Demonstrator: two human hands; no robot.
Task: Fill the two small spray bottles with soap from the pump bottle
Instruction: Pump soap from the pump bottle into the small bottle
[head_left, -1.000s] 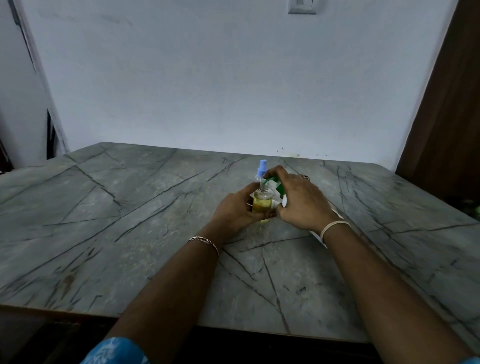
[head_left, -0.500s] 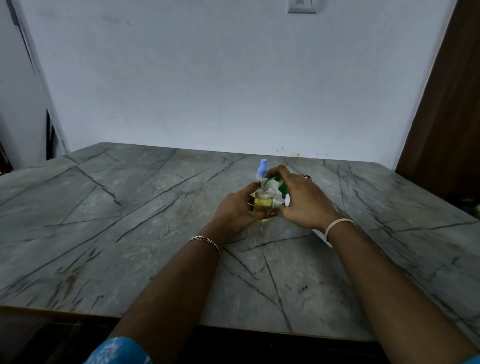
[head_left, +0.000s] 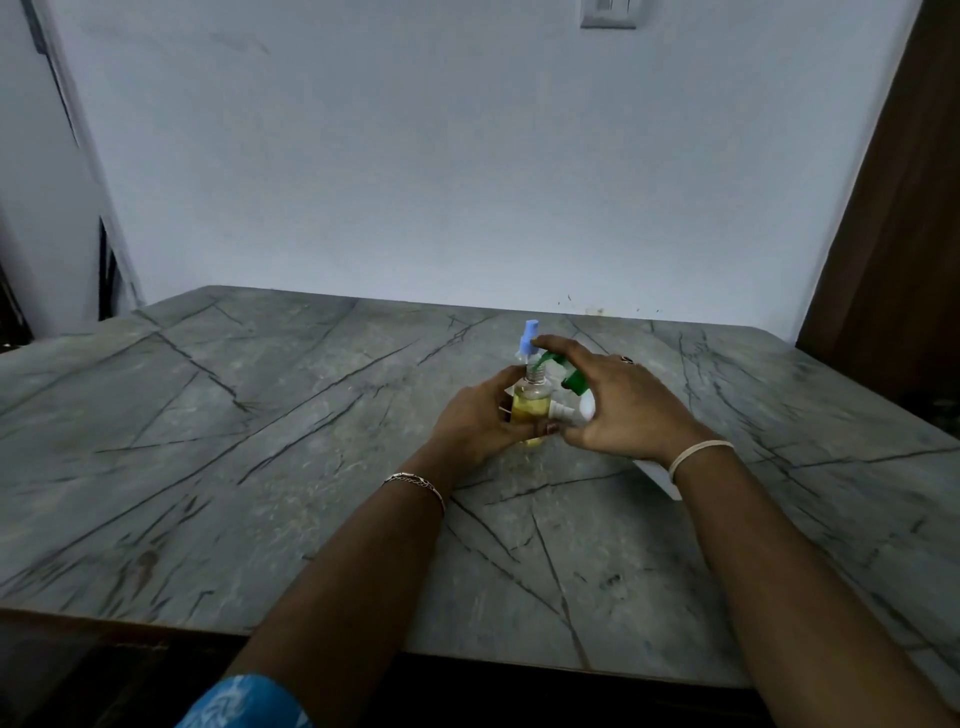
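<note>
L hand (head_left: 480, 415): fingers wrapped round small spray bottle (head_left: 530, 408), holding it upright on the table (head_left: 260, 441)
R hand (head_left: 618, 402): fingers curled over pump bottle (head_left: 584, 402), index pressed on green pump head (head_left: 558, 364); spout sits at the open neck
2nd bottle: blue sprayer top (head_left: 529, 336) just behind, body hidden, fill level can't tell
Risk: narrow neck, so if spout drifts, soap runs down outside; hard press could tip the light bottle; slick soap = grip slips
Materials: clear plastic cylinder w/ yellow liquid, about half full or more; pump bottle white, smooth; table grey stone-look w/ dark veins, flat
</note>
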